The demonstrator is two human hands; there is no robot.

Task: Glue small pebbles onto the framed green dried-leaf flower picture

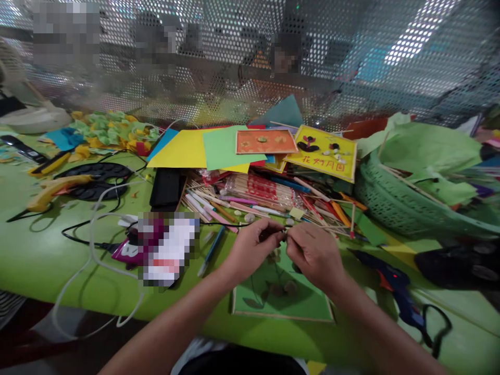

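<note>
My left hand (255, 245) and my right hand (316, 255) meet fingertip to fingertip in front of me. Both pinch at one small dark spot between them, too small and too covered by the fingers to name. Below them lies a green picture card (308, 307) with thin wooden sticks along its edges. Rounded brownish pieces (289, 287) and dark stem-like lines show on the card, partly in shadow. The right hand covers the card's upper right part.
A blue glue gun (402, 294) lies at right; a yellow glue gun (50, 191) lies at far left. A phone (172, 250) rests by a purple power strip (128, 250). Pens and sticks (253, 192), framed cards (322, 151) and a green basket (394, 200) stand behind.
</note>
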